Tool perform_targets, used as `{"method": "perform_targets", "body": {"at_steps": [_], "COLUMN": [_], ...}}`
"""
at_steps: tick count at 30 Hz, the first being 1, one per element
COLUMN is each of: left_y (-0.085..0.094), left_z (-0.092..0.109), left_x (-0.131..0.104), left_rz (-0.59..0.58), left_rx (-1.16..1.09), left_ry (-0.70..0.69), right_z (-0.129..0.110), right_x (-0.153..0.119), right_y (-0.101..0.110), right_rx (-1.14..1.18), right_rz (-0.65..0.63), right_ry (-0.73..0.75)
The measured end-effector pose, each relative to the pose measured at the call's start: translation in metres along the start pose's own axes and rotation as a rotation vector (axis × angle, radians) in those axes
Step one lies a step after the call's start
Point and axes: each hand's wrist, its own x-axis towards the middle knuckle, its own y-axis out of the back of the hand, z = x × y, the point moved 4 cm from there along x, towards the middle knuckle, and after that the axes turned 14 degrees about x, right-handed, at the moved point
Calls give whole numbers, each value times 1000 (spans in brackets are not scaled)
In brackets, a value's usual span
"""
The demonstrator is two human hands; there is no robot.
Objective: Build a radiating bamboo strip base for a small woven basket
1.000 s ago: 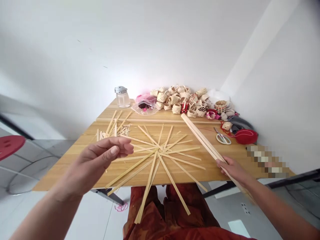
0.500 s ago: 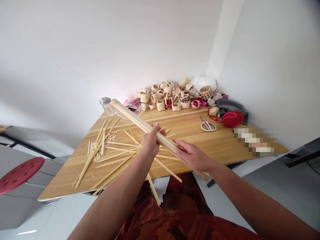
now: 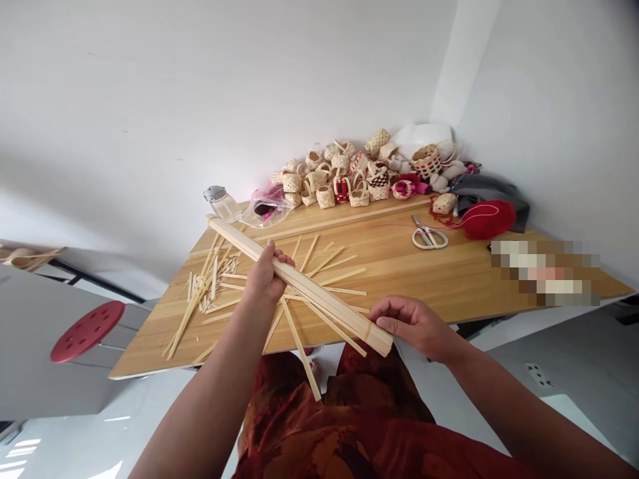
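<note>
My left hand (image 3: 267,274) is closed around the middle of a long bundle of flat, pale wooden strips (image 3: 312,293), thumb on top. The bundle slants from the far left down to its near right end, where a thin tie shows. My right hand (image 3: 412,326) is beside that end, fingers curled and thumb bent towards the fingertips in a loose pinch by the tie. What the pinch holds, if anything, is hidden. Beneath the bundle, loose strips (image 3: 299,349) lie crossed in a star shape, one reaching past the table's front edge.
Small woven baskets (image 3: 325,196) are heaped against the wall. A lidded clear jar (image 3: 222,203) and a plastic bag (image 3: 267,205) stand left of them. White-handled scissors (image 3: 429,236) and red yarn (image 3: 489,219) lie right on the wooden table (image 3: 439,276). Strip scraps (image 3: 212,283) lie left; a red stool (image 3: 87,331) stands beyond.
The bundle has moved left and nearer, its near end now showing. My right hand has slid from underneath the bundle to beside its end. The view has shifted slightly.
</note>
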Motion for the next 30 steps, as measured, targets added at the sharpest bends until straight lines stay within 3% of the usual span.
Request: {"method": "perform_targets", "body": {"at_steps": [6,12,16,23,30], "left_y": [-5,1,13,39,63], "left_z": [-10,-15,-8,-4,-2], "left_x": [-4,-10,-14,-13,0], "left_rz": [-102,-135,-145,-184,-171], "left_rx": [-17,-31,-33,-66,-125], "left_ry": [74,119,107,162,189], "right_z": [-8,-26,-25,-19,-9], "right_x": [-15,-31,-33,-23,-13], "right_y": [-16,-50,-78,-109,-107], "right_rx": [-42,-420,-561,-484,-412], "right_rz": [-17,-53,-141,-170,-157], "right_ry": [93,335,450,343,209]}}
